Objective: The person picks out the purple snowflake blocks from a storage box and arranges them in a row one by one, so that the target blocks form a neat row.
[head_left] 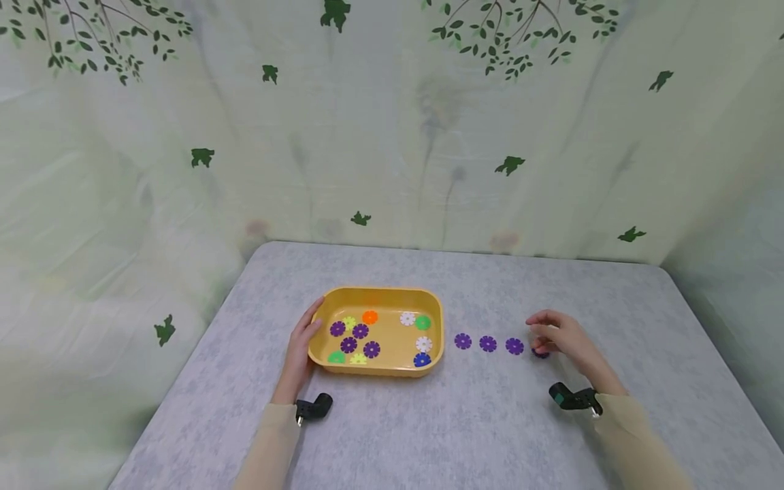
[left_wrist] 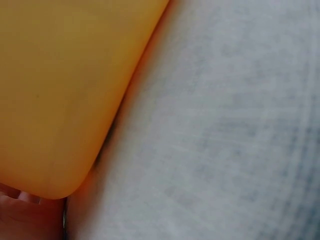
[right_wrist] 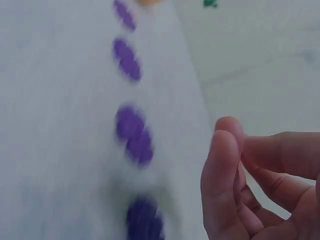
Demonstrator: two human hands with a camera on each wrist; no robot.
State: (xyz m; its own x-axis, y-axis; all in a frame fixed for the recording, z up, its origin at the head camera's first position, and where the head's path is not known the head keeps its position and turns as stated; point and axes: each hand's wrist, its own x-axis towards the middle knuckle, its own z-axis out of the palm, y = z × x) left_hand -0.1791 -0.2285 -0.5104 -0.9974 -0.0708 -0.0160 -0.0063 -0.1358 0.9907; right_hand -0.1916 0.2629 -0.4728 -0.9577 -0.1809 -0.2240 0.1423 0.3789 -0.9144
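Four purple flower-shaped discs run in a row from the right hand toward the left; the last is partly hidden beneath the right fingers. That hand is free, its fingers loosely bent, thumb and a fingertip close together above the table. The left hand grips the side of a yellow tray standing between the hands. Inside, nearer the left hand, lie more purple discs among yellow, green and orange ones; white, green and blue ones sit toward the right hand. Under both hands spreads a grey tabletop; beyond them hangs a pale leaf-patterned curtain.
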